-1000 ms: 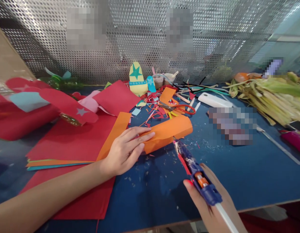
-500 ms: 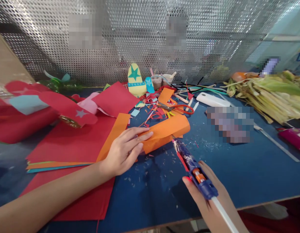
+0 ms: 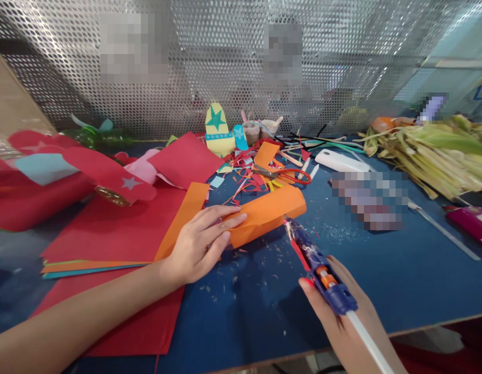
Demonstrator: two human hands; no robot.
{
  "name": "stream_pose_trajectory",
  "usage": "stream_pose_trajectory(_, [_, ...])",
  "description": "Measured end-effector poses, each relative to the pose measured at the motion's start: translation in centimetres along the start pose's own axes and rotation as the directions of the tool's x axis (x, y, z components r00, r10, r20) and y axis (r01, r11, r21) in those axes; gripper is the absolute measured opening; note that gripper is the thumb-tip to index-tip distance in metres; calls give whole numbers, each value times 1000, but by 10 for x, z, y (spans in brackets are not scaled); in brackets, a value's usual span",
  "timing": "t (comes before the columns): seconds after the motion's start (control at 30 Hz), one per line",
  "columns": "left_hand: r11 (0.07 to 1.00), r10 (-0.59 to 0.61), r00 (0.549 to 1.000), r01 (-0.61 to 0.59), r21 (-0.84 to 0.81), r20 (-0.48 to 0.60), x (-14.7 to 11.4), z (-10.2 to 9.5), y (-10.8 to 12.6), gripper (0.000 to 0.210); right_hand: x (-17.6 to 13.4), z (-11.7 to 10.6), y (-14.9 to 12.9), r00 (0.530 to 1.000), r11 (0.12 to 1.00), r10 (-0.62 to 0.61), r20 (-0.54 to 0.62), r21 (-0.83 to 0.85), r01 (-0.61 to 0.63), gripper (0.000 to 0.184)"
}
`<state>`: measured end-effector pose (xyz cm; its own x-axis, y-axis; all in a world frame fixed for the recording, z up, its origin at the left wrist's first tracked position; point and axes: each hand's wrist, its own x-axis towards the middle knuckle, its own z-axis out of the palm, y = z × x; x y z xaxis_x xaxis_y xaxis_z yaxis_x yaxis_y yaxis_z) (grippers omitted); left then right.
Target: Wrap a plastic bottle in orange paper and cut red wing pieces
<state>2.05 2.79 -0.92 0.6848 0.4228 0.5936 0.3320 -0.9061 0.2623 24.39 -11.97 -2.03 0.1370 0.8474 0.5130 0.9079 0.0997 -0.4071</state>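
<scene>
My left hand (image 3: 204, 241) holds a folded sheet of orange paper (image 3: 277, 205) by its left end, fingers resting on top and pressed together. The paper's right end has a rounded outline. In my right hand (image 3: 342, 306) is a dark blue glue gun (image 3: 322, 265), with a white glue stick (image 3: 371, 340) sticking out of its back. The gun's nozzle meets the paper's near edge, towards its right side. Most of the right fingers are hidden behind the gun; the thumb shows on its left side.
Red sheets (image 3: 119, 223) and an orange strip (image 3: 184, 218) lie at left, beside red paper cutouts (image 3: 108, 171). Red-handled scissors (image 3: 293, 174) rest among paper scraps behind the orange paper. Corn husks (image 3: 431, 156) and a metal ruler-like strip (image 3: 447, 234) are at right.
My right hand has moved slightly right, and the glue gun's nozzle has travelled along the orange paper's edge towards its right end. The left hand stays almost in place.
</scene>
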Motion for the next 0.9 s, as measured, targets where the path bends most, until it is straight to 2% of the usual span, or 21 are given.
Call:
stream_pose_trajectory(0.2, [1000,-6,1000,6,-8,-7,0,-1,1,38,-4,1,-2,997,994,-79,-3,-71,79,24])
stream_pose_trajectory(0.43, [1000,-19,999,19,-25,-31,-2,2,-3,40,0,2,0,1000,998,-27,-11,-52,27,28])
stream_pose_trajectory(0.57, [999,-21,999,20,-28,-28,-4,5,-6,40,4,0,1,1000,1000,17,-15,20,-17,30])
stream_pose_trajectory(0.8, [998,-27,1000,26,-52,-13,-5,5,-7,42,7,-6,0,983,965,61,175,241,-103,15])
stream_pose_trajectory(0.9, [999,-19,1000,18,-46,-17,-6,5,-7,42,9,-7,-2,978,942,125,166,288,-170,8])
